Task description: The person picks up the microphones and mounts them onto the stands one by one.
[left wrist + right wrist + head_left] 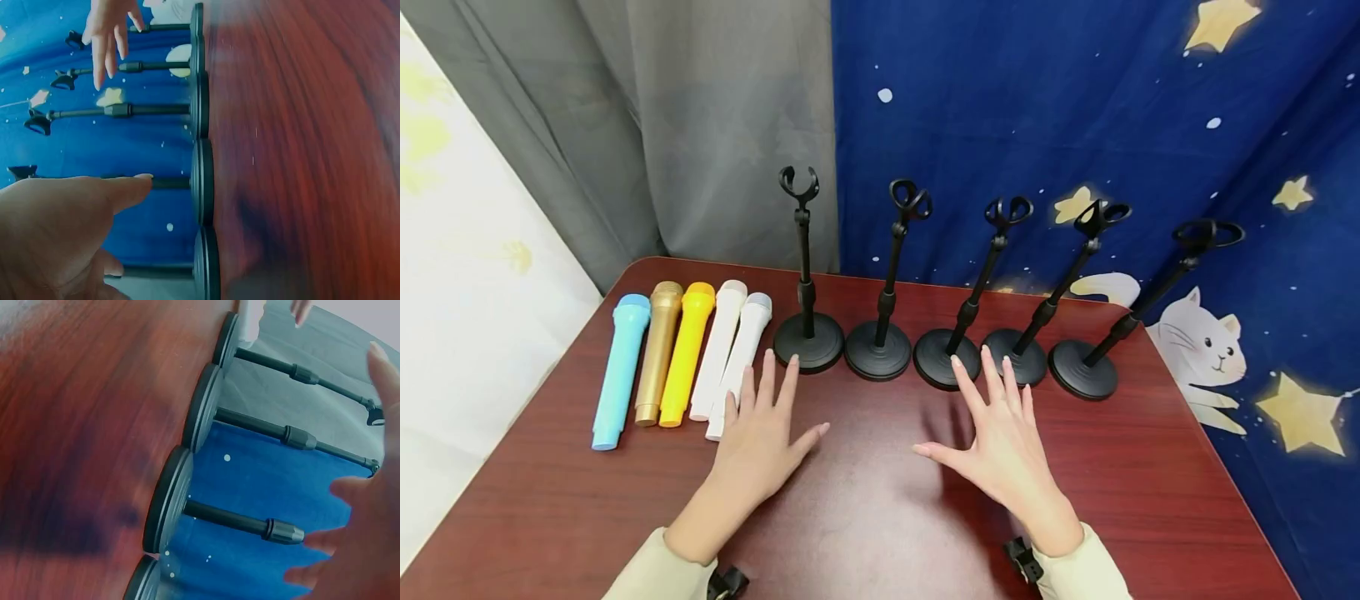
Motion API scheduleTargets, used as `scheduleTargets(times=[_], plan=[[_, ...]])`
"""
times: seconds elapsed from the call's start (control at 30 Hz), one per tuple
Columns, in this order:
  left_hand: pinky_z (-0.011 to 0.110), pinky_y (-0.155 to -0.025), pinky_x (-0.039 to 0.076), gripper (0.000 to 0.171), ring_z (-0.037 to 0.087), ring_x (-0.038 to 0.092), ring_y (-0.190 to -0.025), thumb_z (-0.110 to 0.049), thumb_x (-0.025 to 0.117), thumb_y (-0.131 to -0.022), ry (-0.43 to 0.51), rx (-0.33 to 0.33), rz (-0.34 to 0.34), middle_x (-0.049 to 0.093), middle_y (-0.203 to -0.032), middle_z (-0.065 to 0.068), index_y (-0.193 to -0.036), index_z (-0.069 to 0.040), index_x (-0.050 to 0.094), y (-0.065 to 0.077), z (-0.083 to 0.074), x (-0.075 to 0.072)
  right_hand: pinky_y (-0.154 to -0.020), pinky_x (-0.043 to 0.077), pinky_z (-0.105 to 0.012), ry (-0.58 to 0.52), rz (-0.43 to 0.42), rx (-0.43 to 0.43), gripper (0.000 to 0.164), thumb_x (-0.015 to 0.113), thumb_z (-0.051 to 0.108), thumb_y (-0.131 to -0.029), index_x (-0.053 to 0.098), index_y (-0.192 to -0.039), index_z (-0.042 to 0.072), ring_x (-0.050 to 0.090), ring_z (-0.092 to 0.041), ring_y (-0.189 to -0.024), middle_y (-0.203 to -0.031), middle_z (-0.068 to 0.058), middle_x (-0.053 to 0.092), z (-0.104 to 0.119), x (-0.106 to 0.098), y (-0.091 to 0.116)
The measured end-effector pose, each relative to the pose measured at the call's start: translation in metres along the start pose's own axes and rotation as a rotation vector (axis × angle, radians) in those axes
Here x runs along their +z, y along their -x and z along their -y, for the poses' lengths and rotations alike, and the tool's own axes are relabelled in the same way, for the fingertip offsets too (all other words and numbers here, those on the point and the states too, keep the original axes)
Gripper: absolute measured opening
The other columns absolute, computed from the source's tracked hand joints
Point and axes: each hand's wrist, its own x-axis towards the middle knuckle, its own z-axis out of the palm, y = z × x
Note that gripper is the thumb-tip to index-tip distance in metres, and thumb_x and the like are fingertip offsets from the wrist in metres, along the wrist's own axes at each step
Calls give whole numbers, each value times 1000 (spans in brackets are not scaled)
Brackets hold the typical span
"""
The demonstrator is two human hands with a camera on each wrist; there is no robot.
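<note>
Cream cuffs: two pale fabric sleeves (1082,571) at the bottom edge, each with a small black wrist device (1024,560)
Left hand: the bare left hand (758,454), fingers spread, thumb wide, holding nothing; it partly covers a slim white stick microphone with a greyish head (742,362), though I cannot tell whether they touch
Right hand: the bare right hand (1002,454), likewise spread and holding nothing, before the third and fourth of five black round-based stands (967,313)
Tipping stands: likeliest trouble, I judge; a sleeve or fingertip catching a tall thin pole could topple it, and with bases edge to edge or nearly so, one could jostle the next
Rolling microphones: round bodies lying loose on the glossy red-brown wood-grain desk (865,517) could roll if the left hand brushed them, the two white ones crossing into each other first
Microphone row: left of the stands, slightly slanted, heads away from the person; light blue (621,371), metallic gold (659,354), bright yellow (687,354), plain white (718,350), then the grey-headed one
Stand row: along the far side, jointed necks carrying curved black clips (907,200), none with a microphone in it
</note>
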Motion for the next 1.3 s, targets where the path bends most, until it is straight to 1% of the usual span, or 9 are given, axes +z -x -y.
scheduleTargets(times=[0.07, 0.13, 0.27, 0.4, 0.53, 0.67, 0.83, 1.07, 1.3], plan=[[75, -116, 19, 95, 56, 18, -150, -50, 69, -92, 8, -17, 4, 20, -166, 27, -162, -10, 20, 1, 6, -4, -118, 21, -72, -69, 1, -21, 113, 73, 80, -68, 19, -160, 44, 11, -42, -157, -172, -5, 12, 0, -3, 1], [73, -117, 21, 94, 57, 22, -148, -47, 69, -92, 13, -28, -2, 27, -162, 30, -161, -6, 21, 1, 12, -7, -116, 31, -68, -152, 6, -50, 111, 79, 72, -70, 19, -160, 44, 16, -39, -157, -172, 0, 12, 1, -7, 3], [66, -114, 34, 91, 55, 37, -138, -42, 71, -92, -3, -33, -59, 41, -149, 35, -155, 6, 28, 2, 21, -12, -109, 44, -61, -342, 12, -149, 110, 88, 49, -73, 21, -160, 40, 29, -33, -154, -171, 6, 15, 4, -12, 2], [62, -101, 47, 83, 52, 48, -124, -40, 72, -92, -41, -51, -121, 50, -137, 36, -146, 15, 40, 1, 25, -13, -115, 42, -50, -462, 29, -259, 104, 87, 35, -78, 25, -161, 31, 31, -24, -154, -169, 4, 22, 11, -12, -3], [61, -88, 52, 78, 51, 55, -112, -40, 71, -92, -74, -67, -150, 53, -132, 36, -142, 15, 45, -1, 26, -14, -118, 39, -46, -514, 51, -317, 100, 85, 31, -81, 25, -161, 29, 30, -17, -154, -169, 4, 24, 24, -11, -11], [59, -82, 54, 74, 50, 58, -104, -40, 71, -91, -106, -57, -179, 57, -126, 36, -139, 13, 50, -5, 30, -18, -118, 37, -54, -553, 55, -331, 97, 82, 39, -84, 24, -161, 32, 30, -18, -154, -168, 6, 26, 38, -7, -23], [57, -74, 54, 67, 50, 58, -95, -40, 71, -91, -153, -78, -178, 60, -113, 36, -130, 11, 56, -12, 39, -23, -115, 42, -53, -661, 42, -319, 92, 72, 57, -87, 21, -161, 37, 38, -17, -150, -165, 6, 33, 54, -2, -41], [53, -63, 53, 58, 44, 55, -82, -42, 70, -91, -192, -155, -152, 56, -93, 32, -102, 13, 56, -26, 52, -31, -115, 44, -47, -815, 6, -349, 122, 91, 21, -76, 6, -163, 33, 42, -18, -148, -161, 5, 40, 78, 4, -65], [52, -66, 56, 58, 42, 57, -82, -42, 70, -91, -206, -198, -76, 55, -93, 30, -101, 13, 56, -33, 51, -27, -113, 46, -48, -791, 12, -298, 121, 92, 25, -74, 10, -161, 40, 40, -14, -149, -161, 8, 40, 91, 13, -74]])
